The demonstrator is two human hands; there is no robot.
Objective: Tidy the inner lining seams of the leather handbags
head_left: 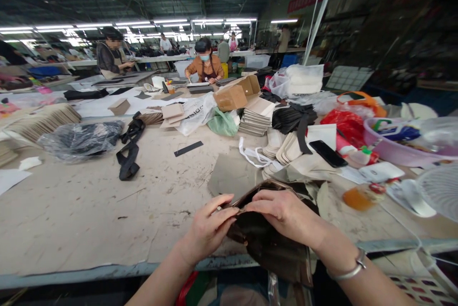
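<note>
A dark brown leather-like bag (282, 248) hangs over the near edge of the worktable, its opening turned up. My left hand (211, 225) pinches the left end of the bag's rim between thumb and fingers. From the right, my right hand (282, 210) grips the same rim, its fingertips almost meeting those of the left. A bracelet circles my right wrist. Part of the bag's inside is hidden by my hands. Just behind it lies a flat grey-green sheet (232, 177).
Stacked board pieces (255, 117), a black phone (327, 153), a jar of orange liquid (359, 197), a white fan (438, 191) and a lilac basin (397, 148) crowd the right side. Black straps (129, 158) and a plastic-wrapped bundle (86, 139) lie left. A co-worker (205, 65) sits opposite.
</note>
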